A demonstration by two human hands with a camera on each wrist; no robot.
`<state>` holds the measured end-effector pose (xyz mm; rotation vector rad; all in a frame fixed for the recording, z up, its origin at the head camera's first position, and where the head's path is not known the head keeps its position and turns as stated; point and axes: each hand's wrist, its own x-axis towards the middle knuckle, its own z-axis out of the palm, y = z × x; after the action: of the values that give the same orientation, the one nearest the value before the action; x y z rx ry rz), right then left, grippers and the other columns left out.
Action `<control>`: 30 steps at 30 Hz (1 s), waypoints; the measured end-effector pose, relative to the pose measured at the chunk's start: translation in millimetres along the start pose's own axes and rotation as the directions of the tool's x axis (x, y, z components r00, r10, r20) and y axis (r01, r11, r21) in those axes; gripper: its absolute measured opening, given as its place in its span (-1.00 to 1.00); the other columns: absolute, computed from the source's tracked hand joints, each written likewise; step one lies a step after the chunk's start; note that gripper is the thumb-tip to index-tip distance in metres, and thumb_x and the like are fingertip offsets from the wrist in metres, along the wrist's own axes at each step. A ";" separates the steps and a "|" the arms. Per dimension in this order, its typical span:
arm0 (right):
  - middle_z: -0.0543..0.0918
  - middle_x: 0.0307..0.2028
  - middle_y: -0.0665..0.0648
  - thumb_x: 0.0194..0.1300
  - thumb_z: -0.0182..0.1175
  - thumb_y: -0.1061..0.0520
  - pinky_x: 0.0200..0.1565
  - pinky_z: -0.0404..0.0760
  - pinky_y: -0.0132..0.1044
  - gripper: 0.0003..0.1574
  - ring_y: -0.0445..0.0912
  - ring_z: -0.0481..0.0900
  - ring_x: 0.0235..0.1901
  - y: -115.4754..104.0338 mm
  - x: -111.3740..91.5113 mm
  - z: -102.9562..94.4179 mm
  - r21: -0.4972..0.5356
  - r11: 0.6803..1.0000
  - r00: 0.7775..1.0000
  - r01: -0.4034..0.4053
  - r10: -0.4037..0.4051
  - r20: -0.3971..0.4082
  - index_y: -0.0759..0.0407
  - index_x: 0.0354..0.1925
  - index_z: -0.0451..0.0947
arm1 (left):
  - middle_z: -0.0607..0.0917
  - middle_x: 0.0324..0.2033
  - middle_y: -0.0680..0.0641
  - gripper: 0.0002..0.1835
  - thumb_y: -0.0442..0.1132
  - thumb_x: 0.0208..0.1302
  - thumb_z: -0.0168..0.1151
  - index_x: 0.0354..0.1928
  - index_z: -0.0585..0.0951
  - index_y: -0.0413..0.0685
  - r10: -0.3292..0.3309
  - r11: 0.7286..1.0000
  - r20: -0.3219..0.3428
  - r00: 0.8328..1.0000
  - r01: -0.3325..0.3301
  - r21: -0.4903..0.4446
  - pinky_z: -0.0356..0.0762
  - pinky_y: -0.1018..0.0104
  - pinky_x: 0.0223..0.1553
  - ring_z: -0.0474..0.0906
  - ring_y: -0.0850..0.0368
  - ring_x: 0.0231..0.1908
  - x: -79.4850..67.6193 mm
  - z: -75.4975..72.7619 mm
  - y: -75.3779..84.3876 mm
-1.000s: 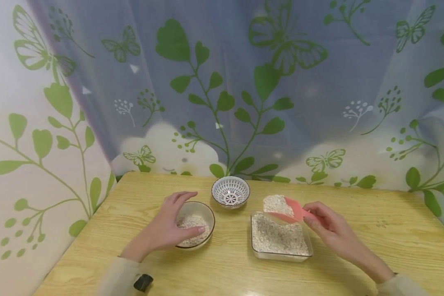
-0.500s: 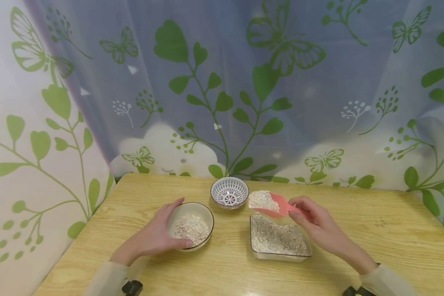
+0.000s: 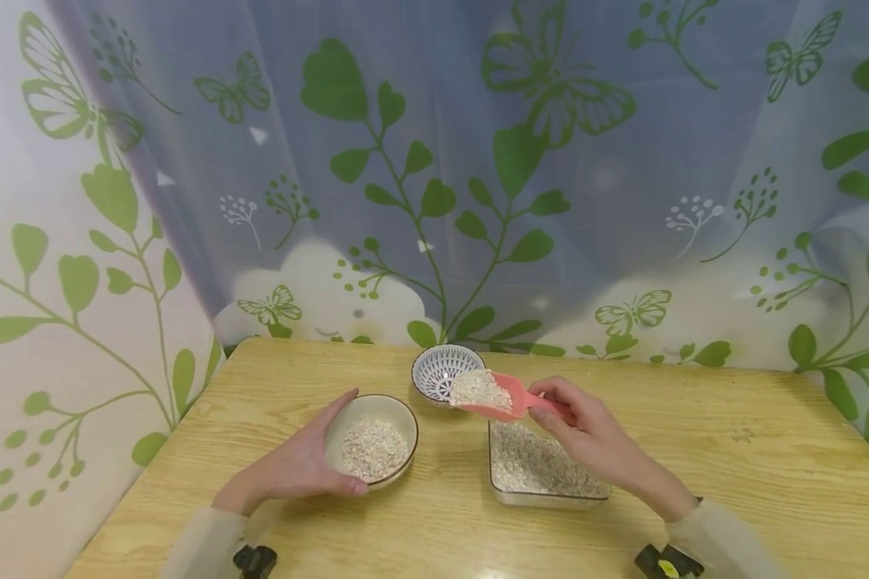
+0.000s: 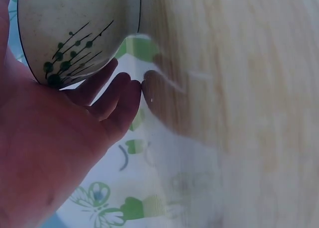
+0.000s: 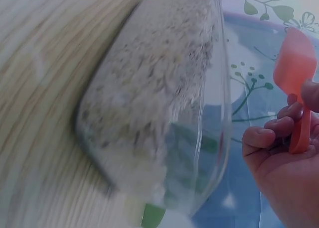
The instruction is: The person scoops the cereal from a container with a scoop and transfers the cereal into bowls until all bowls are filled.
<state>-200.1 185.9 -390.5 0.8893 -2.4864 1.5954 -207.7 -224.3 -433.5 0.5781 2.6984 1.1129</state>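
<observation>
My left hand [image 3: 297, 466] grips the left side of a cream bowl [image 3: 376, 408], thumb at the near rim and index finger at the far rim. Oats [image 3: 374, 450] lie inside it. In the left wrist view, the bowl's outer wall [image 4: 94, 19] bears a green berry sprig, and other fingers curl beside its base. My right hand [image 3: 590, 430] holds a pink scoop [image 3: 507, 396] by its handle, level and heaped with oats. From the head view, the scoop overlaps the near right edge of a small patterned bowl [image 3: 434, 368]. The right wrist view shows the scoop's underside [image 5: 295, 63].
A rectangular glass dish [image 3: 550, 500] of oats stands on the wooden table [image 3: 434, 539], partly below my right hand. Behind the table's far edge hangs a curtain [image 3: 434, 161] printed with leaves and butterflies.
My right hand has carried the loaded scoop left, from over the glass dish toward the patterned bowl. My left hand has settled from above the cream bowl onto its left side.
</observation>
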 end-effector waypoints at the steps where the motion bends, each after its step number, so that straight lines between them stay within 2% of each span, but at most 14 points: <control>1: 0.47 -0.45 0.07 0.54 0.10 0.24 -0.58 0.37 -0.37 -0.81 -0.29 0.25 -0.59 -1.0 1.8 1.9 0.000 1.000 1.000 -0.009 0.009 0.002 0.25 0.05 0.52 | 0.18 0.54 -0.38 0.47 0.17 -0.21 0.68 0.65 -0.10 0.08 -0.003 1.000 0.005 1.000 0.003 -0.008 0.22 -0.46 0.39 0.22 -0.46 0.45 -0.3 -0.2 -0.7; 8: 0.49 -0.46 0.21 0.52 0.15 0.19 -0.52 0.38 -0.39 -0.81 -0.32 0.27 -0.56 -4.9 13.4 16.0 -0.013 0.999 0.999 -0.033 0.033 0.021 0.17 0.04 0.53 | 0.24 0.52 -0.34 0.43 0.13 -0.17 0.68 0.65 -0.11 0.22 -0.042 0.996 0.033 0.999 0.045 -0.075 0.27 -0.43 0.38 0.29 -0.41 0.42 -0.9 -1.0 0.6; 13: 0.48 -0.48 0.10 0.50 0.18 0.17 -0.51 0.36 -0.42 -0.83 -0.32 0.27 -0.55 -7.2 21.0 28.0 -0.050 0.999 0.999 -0.022 0.024 0.040 0.13 0.02 0.55 | 0.28 0.49 -0.34 0.42 0.12 -0.15 0.68 0.65 -0.10 0.19 -0.045 0.995 0.044 0.998 0.049 -0.083 0.28 -0.41 0.38 0.32 -0.37 0.40 -1.7 -1.8 3.8; 20: 0.35 -0.56 -0.08 0.48 0.23 0.13 -0.51 0.33 -0.44 -0.82 -0.33 0.25 -0.57 -13.3 28.7 46.0 -0.115 0.993 0.999 -0.003 0.008 0.047 0.10 0.00 0.56 | 0.27 0.49 -0.36 0.41 0.13 -0.14 0.67 0.64 -0.11 0.19 -0.055 0.995 0.058 0.997 0.060 -0.085 0.30 -0.39 0.38 0.33 -0.36 0.40 -1.6 -1.5 3.3; 24: 0.46 -0.49 -0.07 0.48 0.22 0.10 -0.47 0.37 -0.43 -0.82 -0.30 0.31 -0.52 -19.8 35.3 56.9 -0.180 0.983 0.998 0.023 -0.012 0.062 0.07 0.01 0.56 | 0.26 0.50 -0.35 0.41 0.14 -0.15 0.67 0.64 -0.11 0.25 -0.063 0.994 0.054 0.997 0.067 -0.088 0.29 -0.38 0.38 0.31 -0.36 0.41 -0.9 -1.1 0.4; 27: 0.55 -0.37 -0.06 0.48 0.23 0.07 -0.39 0.44 -0.41 -0.81 -0.26 0.37 -0.45 -24.2 40.3 66.4 -0.290 0.953 0.996 0.084 -0.068 0.063 0.06 0.01 0.58 | 0.27 0.49 -0.35 0.41 0.11 -0.14 0.68 0.64 -0.12 0.25 -0.057 0.993 0.054 0.997 0.062 -0.101 0.30 -0.38 0.38 0.31 -0.36 0.41 -0.5 -1.0 -1.5; 30: 0.61 -0.30 -0.06 0.46 0.25 0.09 -0.30 0.53 -0.35 -0.80 -0.23 0.45 -0.38 -26.6 43.5 77.0 -0.421 0.892 0.987 0.161 -0.144 0.072 0.08 0.01 0.58 | 0.26 0.49 -0.36 0.40 0.09 -0.13 0.68 0.64 -0.12 0.25 -0.052 0.991 0.059 0.997 0.059 -0.123 0.29 -0.38 0.39 0.30 -0.36 0.41 -0.4 -1.0 -1.4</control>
<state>-203.7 93.6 -389.6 1.0183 -2.5614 0.9350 -208.0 -226.0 -433.7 0.5024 2.5596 1.2215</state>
